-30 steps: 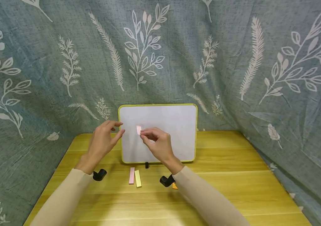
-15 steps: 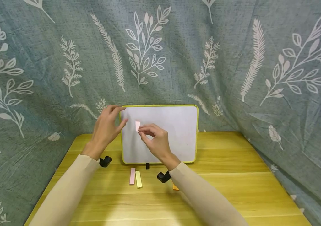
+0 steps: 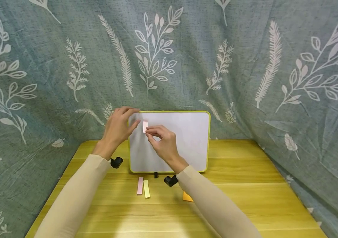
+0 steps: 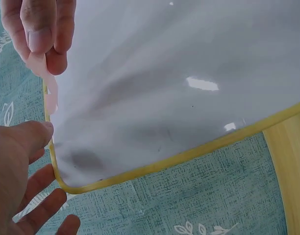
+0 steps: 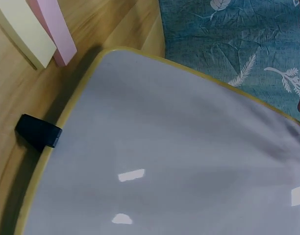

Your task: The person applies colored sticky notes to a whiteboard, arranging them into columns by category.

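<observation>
A small pale pink sticky strip (image 3: 145, 125) is pinched by its lower end between the thumb and fingertips of my right hand (image 3: 165, 141). It stands before the left part of a white board (image 3: 184, 142) with a yellow rim. Seen from the left wrist, the strip (image 4: 51, 102) curls as it hangs from the pinching fingers (image 4: 39, 39). My left hand (image 3: 117, 127) is at the board's upper left corner, thumb and fingers spread apart. Its fingers reach to the yellow rim in the left wrist view, and nothing is held there.
On the wooden table (image 3: 237, 172), a pink pad of strips (image 3: 140, 186) and a yellow pad (image 3: 147, 189) lie before the board. A black foot (image 3: 156, 175) is at its lower edge. An orange pad (image 3: 188, 197) is partly behind my right sleeve. A patterned curtain (image 3: 187, 66) hangs behind.
My left hand has moved up and right to the board's upper left corner. My right hand has risen slightly, carrying the pink strip higher in front of the board.
</observation>
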Tool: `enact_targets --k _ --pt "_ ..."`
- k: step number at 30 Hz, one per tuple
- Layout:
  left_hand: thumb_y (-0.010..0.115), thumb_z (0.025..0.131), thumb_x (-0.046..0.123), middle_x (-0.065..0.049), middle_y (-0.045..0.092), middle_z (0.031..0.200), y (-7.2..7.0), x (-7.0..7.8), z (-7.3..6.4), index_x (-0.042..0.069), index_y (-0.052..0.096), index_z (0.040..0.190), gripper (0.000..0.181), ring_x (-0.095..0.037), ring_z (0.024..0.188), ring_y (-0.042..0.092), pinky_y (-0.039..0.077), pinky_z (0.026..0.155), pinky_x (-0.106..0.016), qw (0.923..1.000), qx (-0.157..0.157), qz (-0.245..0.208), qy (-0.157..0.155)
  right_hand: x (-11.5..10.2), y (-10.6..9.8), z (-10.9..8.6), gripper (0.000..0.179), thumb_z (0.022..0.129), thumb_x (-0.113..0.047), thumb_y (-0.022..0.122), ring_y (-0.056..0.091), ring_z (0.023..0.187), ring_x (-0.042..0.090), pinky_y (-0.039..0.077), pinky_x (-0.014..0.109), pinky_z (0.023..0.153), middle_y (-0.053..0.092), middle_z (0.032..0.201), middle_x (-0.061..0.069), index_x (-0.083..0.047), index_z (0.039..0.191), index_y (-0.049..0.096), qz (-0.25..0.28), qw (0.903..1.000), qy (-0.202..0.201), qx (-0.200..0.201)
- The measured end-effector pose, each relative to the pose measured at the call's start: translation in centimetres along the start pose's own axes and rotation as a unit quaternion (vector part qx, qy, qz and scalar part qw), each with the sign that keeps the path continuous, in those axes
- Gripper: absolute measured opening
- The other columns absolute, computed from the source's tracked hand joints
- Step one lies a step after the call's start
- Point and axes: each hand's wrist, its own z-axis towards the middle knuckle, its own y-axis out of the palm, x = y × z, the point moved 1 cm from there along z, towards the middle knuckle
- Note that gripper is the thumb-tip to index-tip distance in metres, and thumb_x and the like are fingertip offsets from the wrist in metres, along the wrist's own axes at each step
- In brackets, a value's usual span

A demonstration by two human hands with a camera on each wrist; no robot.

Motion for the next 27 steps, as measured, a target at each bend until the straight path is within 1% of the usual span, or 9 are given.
enact_targets --k 4,9,14,18,23,27 --pt "0.088 0.108 0.02 -0.018 0.077 0.144 -0.1 0.1 0.2 0.01 0.08 0.146 0.04 -0.047 0.135 0.07 0.063 0.112 -0.062 1.0 -0.008 -0.004 -0.004 0.1 0.2 0.4 0.01 0.103 0.004 0.084 0.088 0.11 0.032 0.07 0.025 0.099 0.086 0.12 0.018 0.002 0.113 0.088 -0.007 1.0 -0.006 0.001" --pt "0.087 0.108 0.021 -0.018 0.076 0.141 -0.2 0.2 0.3 0.009 0.082 0.143 0.037 -0.046 0.133 0.071 0.065 0.106 -0.06 0.9998 -0.012 -0.005 -0.013 -0.1 0.4 0.8 0.009 0.103 0.005 0.085 0.088 0.11 0.033 0.07 0.026 0.099 0.086 0.118 0.018 0.003 0.111 0.088 -0.011 0.9999 -0.009 0.004" --pt "0.086 0.109 0.022 -0.018 0.076 0.14 0.1 0.3 0.6 0.01 0.082 0.142 0.035 -0.043 0.128 0.071 0.068 0.096 -0.057 0.9996 -0.015 -0.001 -0.024 0.1 0.5 1.0 0.009 0.103 0.002 0.086 0.088 0.11 0.03 0.071 0.027 0.098 0.086 0.119 0.017 0.002 0.112 0.089 -0.034 0.9993 -0.01 0.007" --pt "0.086 0.109 0.022 -0.018 0.075 0.138 0.3 0.2 0.8 0.011 0.083 0.14 0.034 -0.042 0.124 0.07 0.068 0.09 -0.057 0.9995 -0.009 -0.001 -0.03 0.4 0.6 1.2 0.01 0.103 0.0 0.087 0.088 0.109 0.029 0.071 0.028 0.098 0.087 0.118 0.015 0.001 0.113 0.089 -0.053 0.9985 -0.014 0.009" --pt "0.089 0.107 0.025 -0.018 0.076 0.136 0.7 0.2 0.9 0.012 0.084 0.138 0.034 -0.042 0.12 0.071 0.068 0.088 -0.057 0.9995 0.004 0.001 -0.031 0.6 0.6 1.2 0.009 0.102 0.0 0.088 0.088 0.109 0.03 0.072 0.032 0.097 0.087 0.116 0.015 0.001 0.111 0.089 -0.064 0.9977 -0.022 0.01" --pt "0.092 0.104 0.03 -0.018 0.076 0.134 1.0 0.2 1.0 0.013 0.085 0.137 0.038 -0.042 0.122 0.072 0.068 0.093 -0.056 0.9996 0.014 0.001 -0.025 0.6 0.7 1.0 0.009 0.101 0.001 0.088 0.088 0.109 0.031 0.072 0.034 0.096 0.087 0.116 0.016 0.001 0.11 0.089 -0.069 0.9974 -0.021 0.008"
